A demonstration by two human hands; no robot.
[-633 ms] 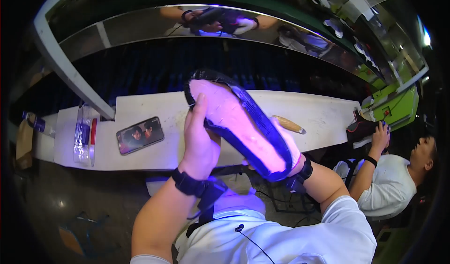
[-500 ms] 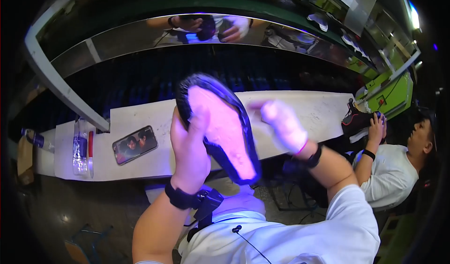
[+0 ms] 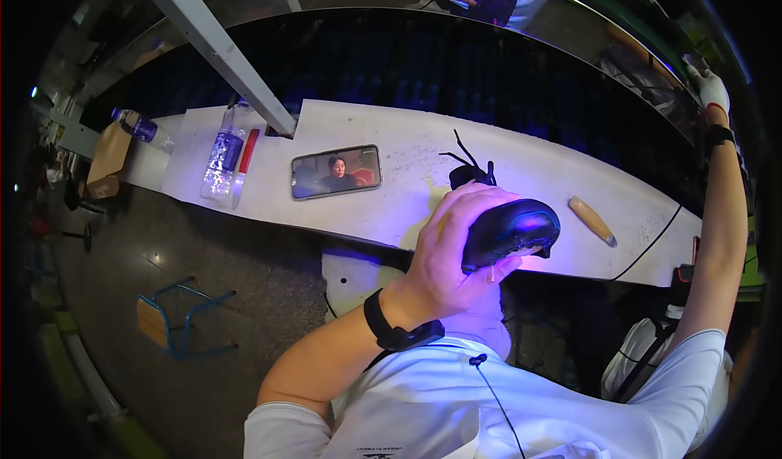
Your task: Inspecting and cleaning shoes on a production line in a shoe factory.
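Observation:
A black shoe upper [image 3: 509, 229], without an outsole, is wrapped in my left hand [image 3: 444, 255] above the white bench. One rounded end points toward me, and black laces stick out beyond my fingers at the far side. My right hand [image 3: 709, 89], in a white glove, is stretched far out to the upper right, beside the edge of the raised shelf. Its fingers look extended, with nothing visible in them. Nearer the shoe, a tan wooden handle [image 3: 592, 220] lies on the bench.
On the white bench [image 3: 415, 133] lie a phone [image 3: 336, 172], a clear bottle [image 3: 222, 162] and a red-handled tool [image 3: 248, 151]. A grey post [image 3: 220, 48] rises at the bench's back edge. A cardboard box [image 3: 108, 159] and a blue-legged stool [image 3: 181, 316] are at left.
My right hand has left the shoe and swung out to the far upper right. My left hand has tilted the shoe, hiding its pink underside. The view has turned.

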